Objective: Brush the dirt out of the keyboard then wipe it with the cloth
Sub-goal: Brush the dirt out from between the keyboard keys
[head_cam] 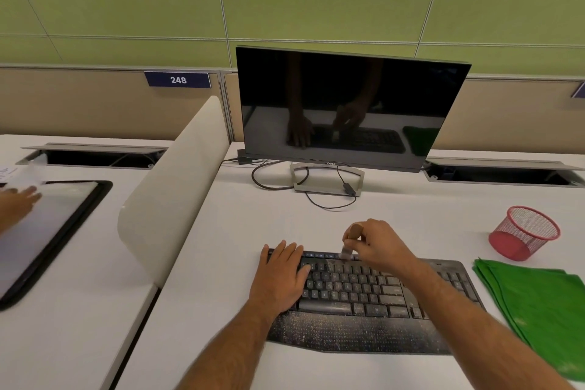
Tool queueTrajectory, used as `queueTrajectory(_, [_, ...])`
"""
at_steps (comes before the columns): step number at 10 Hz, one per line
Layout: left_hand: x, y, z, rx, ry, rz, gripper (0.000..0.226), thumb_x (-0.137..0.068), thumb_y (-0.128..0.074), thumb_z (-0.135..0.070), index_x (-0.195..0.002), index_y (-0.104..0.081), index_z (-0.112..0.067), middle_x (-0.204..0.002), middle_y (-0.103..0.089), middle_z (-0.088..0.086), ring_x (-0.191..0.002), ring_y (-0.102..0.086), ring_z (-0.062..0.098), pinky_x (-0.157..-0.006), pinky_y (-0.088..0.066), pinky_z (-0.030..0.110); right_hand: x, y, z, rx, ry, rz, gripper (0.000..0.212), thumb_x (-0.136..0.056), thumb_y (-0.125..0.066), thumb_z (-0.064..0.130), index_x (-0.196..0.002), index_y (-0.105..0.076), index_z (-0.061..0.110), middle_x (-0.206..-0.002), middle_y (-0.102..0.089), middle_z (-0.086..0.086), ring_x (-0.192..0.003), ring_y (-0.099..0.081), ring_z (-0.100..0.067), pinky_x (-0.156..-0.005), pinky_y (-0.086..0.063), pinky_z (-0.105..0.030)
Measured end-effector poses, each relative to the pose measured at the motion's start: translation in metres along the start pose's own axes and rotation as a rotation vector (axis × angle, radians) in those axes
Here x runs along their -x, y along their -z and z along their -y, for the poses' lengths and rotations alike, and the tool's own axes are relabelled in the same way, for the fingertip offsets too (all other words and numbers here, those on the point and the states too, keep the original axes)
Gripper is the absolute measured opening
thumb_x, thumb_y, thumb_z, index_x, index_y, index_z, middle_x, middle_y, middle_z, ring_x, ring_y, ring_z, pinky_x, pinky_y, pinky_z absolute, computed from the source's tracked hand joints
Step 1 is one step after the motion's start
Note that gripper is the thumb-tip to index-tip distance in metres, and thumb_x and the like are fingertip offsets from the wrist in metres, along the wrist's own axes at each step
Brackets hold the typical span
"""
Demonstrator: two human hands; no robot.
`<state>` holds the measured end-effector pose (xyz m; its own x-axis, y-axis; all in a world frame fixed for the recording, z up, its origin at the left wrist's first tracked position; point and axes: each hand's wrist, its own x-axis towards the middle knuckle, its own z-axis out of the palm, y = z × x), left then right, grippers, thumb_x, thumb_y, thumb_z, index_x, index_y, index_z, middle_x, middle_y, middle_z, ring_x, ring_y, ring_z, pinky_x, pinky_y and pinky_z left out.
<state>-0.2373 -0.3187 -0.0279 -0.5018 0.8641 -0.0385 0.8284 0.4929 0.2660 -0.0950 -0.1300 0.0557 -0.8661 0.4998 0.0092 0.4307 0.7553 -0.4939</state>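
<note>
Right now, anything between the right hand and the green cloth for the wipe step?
Nothing visible. The cloth lies flat on the desk just right of the keyboard, with bare desk between. The red mesh cup stands behind the cloth, off that path. But the right hand holds the brush.

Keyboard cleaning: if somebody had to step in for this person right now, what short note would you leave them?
Left hand: flat on the left end of the keyboard, steadying it.
Right hand: holds a small brush, bristles down on the top row of keys.
Green cloth: folded on the desk to the right of the keyboard, untouched. A red mesh cup stands behind it.
Done: brushing is under way at the top row.
Left: pale dust still speckles the keys and the palm rest. Finish brushing, then wipe the keyboard with the cloth.
</note>
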Motion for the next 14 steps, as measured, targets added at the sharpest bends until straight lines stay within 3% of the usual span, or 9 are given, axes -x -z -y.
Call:
queueTrajectory(2, [0.000, 0.000, 0.000, 0.001, 0.003, -0.002, 0.059, -0.105, -0.022, -0.052, -0.156, -0.025, -0.024, -0.163, -0.024, -0.003, -0.152, -0.009, 0.015, -0.124, 0.002, 0.045, 0.002, -0.003, -0.001, 0.024, 0.020, 0.034, 0.009, -0.091, -0.066, 0.028, -0.094, -0.074, 0.025, -0.097, -0.073, 0.012, -0.089, -0.060, -0.009, -0.084, -0.051, -0.033])
queueTrajectory(3, [0.000, -0.001, 0.000, 0.002, 0.003, -0.008, 0.058, -0.105, -0.022, -0.052, -0.156, -0.025, -0.024, -0.163, -0.024, -0.003, -0.152, -0.010, 0.015, -0.124, 0.002, 0.045, 0.000, 0.002, -0.004, -0.023, -0.024, 0.018, 0.011, -0.090, -0.066, 0.025, -0.081, -0.072, 0.027, -0.092, -0.072, 0.013, -0.083, -0.062, -0.007, -0.079, -0.053, -0.032])
queueTrajectory(4, [0.000, -0.001, 0.000, -0.002, 0.003, -0.005, 0.059, -0.105, -0.021, -0.052, -0.156, -0.025, -0.024, -0.163, -0.024, -0.003, -0.152, -0.010, 0.015, -0.124, 0.002, 0.045, -0.001, 0.003, -0.004, -0.027, -0.006, -0.004, 0.012, -0.091, -0.064, 0.025, -0.085, -0.074, 0.025, -0.097, -0.072, 0.015, -0.085, -0.062, -0.005, -0.080, -0.050, -0.027])
queueTrajectory(6, [-0.001, -0.001, 0.001, -0.003, -0.001, -0.008, 0.059, -0.105, -0.021, -0.052, -0.156, -0.024, -0.024, -0.163, -0.024, -0.004, -0.152, -0.010, 0.015, -0.123, 0.002, 0.046, 0.001, 0.003, -0.005, -0.001, -0.038, 0.033, 0.010, -0.089, -0.067, 0.024, -0.083, -0.074, 0.025, -0.089, -0.073, 0.013, -0.082, -0.062, -0.005, -0.079, -0.053, -0.032])
queueTrajectory(8, [0.000, -0.001, 0.001, -0.011, -0.003, -0.006, 0.059, -0.105, -0.021, -0.052, -0.156, -0.024, -0.024, -0.163, -0.024, -0.003, -0.152, -0.009, 0.015, -0.123, 0.002, 0.046, 0.002, 0.006, -0.005, 0.033, -0.029, 0.018, 0.011, -0.090, -0.065, 0.024, -0.084, -0.075, 0.023, -0.088, -0.073, 0.015, -0.079, -0.061, -0.003, -0.077, -0.051, -0.028])
queueTrajectory(9, [0.000, -0.002, 0.001, -0.004, 0.002, -0.004, 0.059, -0.105, -0.021, -0.052, -0.156, -0.024, -0.023, -0.163, -0.024, -0.003, -0.152, -0.010, 0.015, -0.123, 0.003, 0.045, 0.002, 0.008, -0.008, 0.010, -0.057, 0.014, 0.011, -0.088, -0.066, 0.021, -0.079, -0.073, 0.022, -0.085, -0.073, 0.013, -0.073, -0.061, -0.002, -0.067, -0.048, -0.023])
queueTrajectory(11, [0.000, -0.001, 0.000, -0.009, 0.004, 0.000, 0.059, -0.105, -0.021, -0.052, -0.156, -0.023, -0.024, -0.164, -0.023, -0.003, -0.152, -0.009, 0.015, -0.123, 0.003, 0.045, 0.005, 0.006, -0.011, 0.019, -0.062, 0.026, 0.008, -0.088, -0.067, 0.025, -0.083, -0.074, 0.026, -0.087, -0.073, 0.014, -0.080, -0.063, -0.004, -0.077, -0.052, -0.028])
queueTrajectory(12, [0.000, -0.001, 0.000, -0.004, 0.004, 0.000, 0.059, -0.105, -0.021, -0.052, -0.157, -0.023, -0.023, -0.164, -0.022, -0.003, -0.152, -0.008, 0.015, -0.123, 0.004, 0.045, 0.006, 0.007, -0.011, 0.002, -0.061, 0.027, 0.008, -0.086, -0.068, 0.022, -0.079, -0.073, 0.024, -0.083, -0.072, 0.011, -0.076, -0.063, -0.005, -0.073, -0.052, -0.029])
queueTrajectory(14, [0.000, 0.000, 0.000, -0.004, 0.004, 0.003, 0.059, -0.105, -0.021, -0.052, -0.157, -0.023, -0.023, -0.164, -0.022, -0.003, -0.152, -0.008, 0.015, -0.123, 0.004, 0.045, 0.008, 0.006, -0.011, 0.012, -0.048, 0.002, 0.007, -0.088, -0.067, 0.024, -0.086, -0.073, 0.026, -0.091, -0.072, 0.013, -0.084, -0.062, -0.008, -0.079, -0.053, -0.031])
